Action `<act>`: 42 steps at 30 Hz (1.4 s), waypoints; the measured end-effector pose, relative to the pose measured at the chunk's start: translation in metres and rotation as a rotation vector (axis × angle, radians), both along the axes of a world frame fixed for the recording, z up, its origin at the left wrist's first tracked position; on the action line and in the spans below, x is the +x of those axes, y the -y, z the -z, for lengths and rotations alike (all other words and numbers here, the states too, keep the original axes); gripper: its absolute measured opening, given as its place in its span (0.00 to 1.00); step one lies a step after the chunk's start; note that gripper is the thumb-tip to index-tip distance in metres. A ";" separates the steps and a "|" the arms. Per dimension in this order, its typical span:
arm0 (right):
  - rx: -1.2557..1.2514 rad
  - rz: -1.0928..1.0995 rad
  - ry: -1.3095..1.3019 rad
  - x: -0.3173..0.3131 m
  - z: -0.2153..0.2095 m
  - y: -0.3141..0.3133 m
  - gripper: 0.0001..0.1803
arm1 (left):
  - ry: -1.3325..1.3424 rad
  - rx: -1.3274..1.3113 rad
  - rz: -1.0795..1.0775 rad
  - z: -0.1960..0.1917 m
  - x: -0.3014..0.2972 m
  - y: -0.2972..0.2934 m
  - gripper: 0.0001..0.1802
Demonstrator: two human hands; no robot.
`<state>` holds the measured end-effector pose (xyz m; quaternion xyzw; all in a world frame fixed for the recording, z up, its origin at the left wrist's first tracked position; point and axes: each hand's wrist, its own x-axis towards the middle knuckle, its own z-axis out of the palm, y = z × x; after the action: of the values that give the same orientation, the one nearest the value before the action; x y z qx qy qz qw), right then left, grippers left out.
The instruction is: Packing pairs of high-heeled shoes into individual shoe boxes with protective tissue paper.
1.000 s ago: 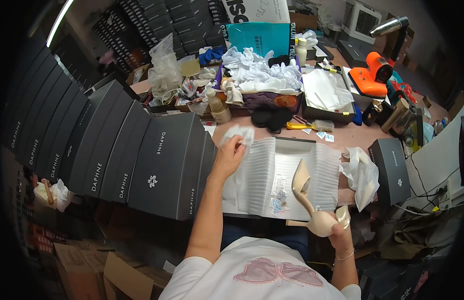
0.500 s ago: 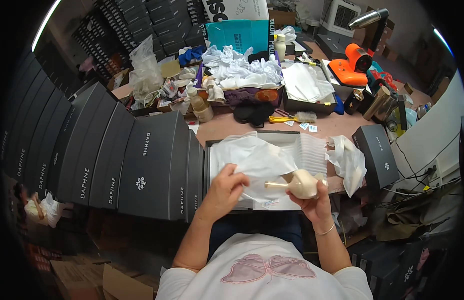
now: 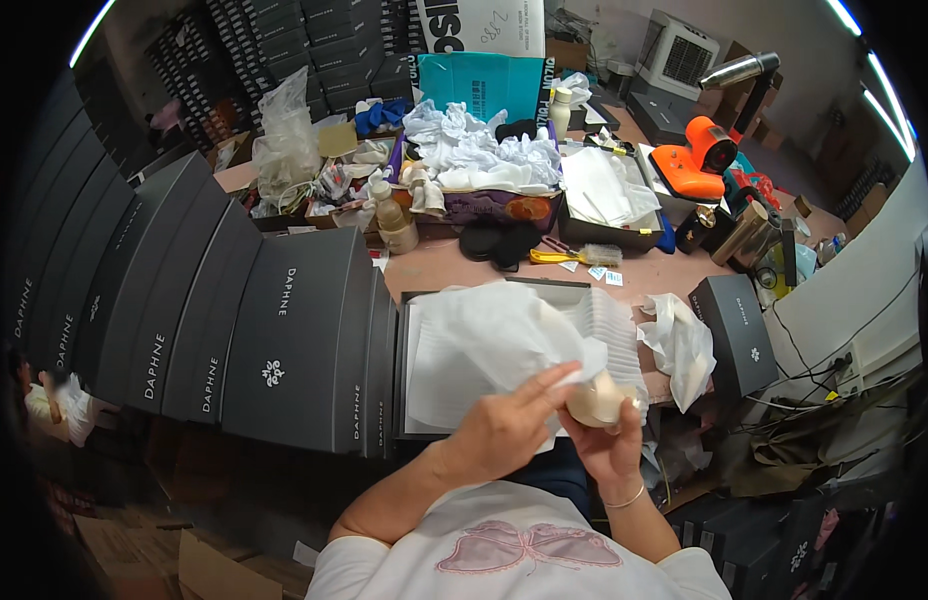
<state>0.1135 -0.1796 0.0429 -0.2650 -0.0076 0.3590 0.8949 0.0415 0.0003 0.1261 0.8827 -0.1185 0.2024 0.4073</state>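
Note:
My right hand [image 3: 614, 452] grips a cream high-heeled shoe [image 3: 596, 402] over the near edge of an open dark shoe box [image 3: 554, 291]. My left hand [image 3: 504, 428] is closed, its fingers pressing white tissue paper [image 3: 494, 325] against the shoe's heel side. That sheet spreads from the shoe back over the box and hides the thin heel. Inside the box, ribbed white padding [image 3: 616, 325] shows at the right. A second tissue-wrapped bundle [image 3: 681, 345] lies on the table just right of the box.
Dark shoe boxes [image 3: 294, 340] stand in a row at the left; another dark box [image 3: 734, 335] is at the right. Behind are a yellow brush [image 3: 574, 256], a bottle [image 3: 394, 222], a purple carton of crumpled paper [image 3: 484, 203] and an orange device [image 3: 692, 165].
My left hand has moved right to the shoe, bringing the tissue against it. The shoe has come slightly nearer me and its thin heel is now covered. The whole view has shifted a little.

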 end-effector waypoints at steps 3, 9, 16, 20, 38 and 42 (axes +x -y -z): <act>-0.140 0.032 0.219 -0.012 0.020 -0.020 0.25 | 0.105 0.238 0.172 0.008 0.002 0.026 0.23; 0.246 -0.175 -0.020 0.013 0.004 -0.017 0.24 | 0.109 0.038 0.074 0.035 -0.011 0.024 0.30; -0.955 0.266 1.396 0.028 0.045 -0.037 0.26 | 0.066 0.063 0.145 0.057 -0.009 0.052 0.31; -1.211 0.452 1.667 0.032 0.047 -0.033 0.27 | 0.089 -0.358 0.192 0.059 -0.036 0.052 0.34; -0.228 0.267 0.312 0.030 0.013 -0.008 0.42 | -0.284 -0.680 -0.069 0.092 0.019 0.050 0.33; -0.304 0.400 0.270 0.056 0.031 0.046 0.27 | -0.372 0.181 0.051 0.119 0.053 0.007 0.25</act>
<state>0.1698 -0.2258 0.0123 -0.4378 -0.0205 0.1339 0.8888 0.0943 -0.0064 0.0073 0.9345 -0.0812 0.0143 0.3463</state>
